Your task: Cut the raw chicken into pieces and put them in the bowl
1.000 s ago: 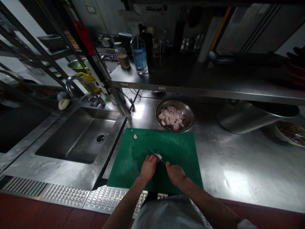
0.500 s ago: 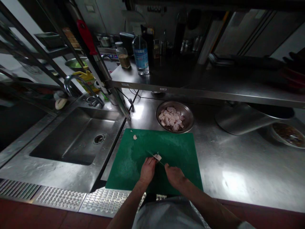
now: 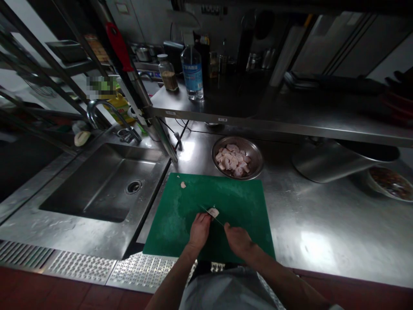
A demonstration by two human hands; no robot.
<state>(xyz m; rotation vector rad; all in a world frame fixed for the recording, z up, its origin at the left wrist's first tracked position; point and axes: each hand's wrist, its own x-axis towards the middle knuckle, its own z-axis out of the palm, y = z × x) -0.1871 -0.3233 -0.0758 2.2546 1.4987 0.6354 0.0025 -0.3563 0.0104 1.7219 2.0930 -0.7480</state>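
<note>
My right hand (image 3: 238, 239) is closed around the handle of a knife (image 3: 218, 221), its thin blade pointing up and left over the green cutting board (image 3: 167, 224). The blade lies against a small piece of pale raw meat (image 3: 213, 212), perhaps chicken. My left hand (image 3: 200, 227) presses on that piece with bent fingertips, just left of the blade; the part under the fingers is hidden. Small scraps of meat (image 3: 183, 184) lie near the board's upper left corner. Behind the board stands a steel bowl (image 3: 257, 160) with several pieces of pale meat (image 3: 232, 158) in it.
To the left is a steel sink (image 3: 97, 185) with a faucet (image 3: 93, 113). A shelf (image 3: 277, 125) crosses above the counter, bearing a clear bottle (image 3: 192, 76) and a jar (image 3: 168, 77). At right stand a large steel pot (image 3: 319, 161) and a bowl of dark food (image 3: 390, 183).
Almost nothing differs. My right hand and the knife handle have shifted very slightly; the left hand stays on the meat. The view has tilted a touch.
</note>
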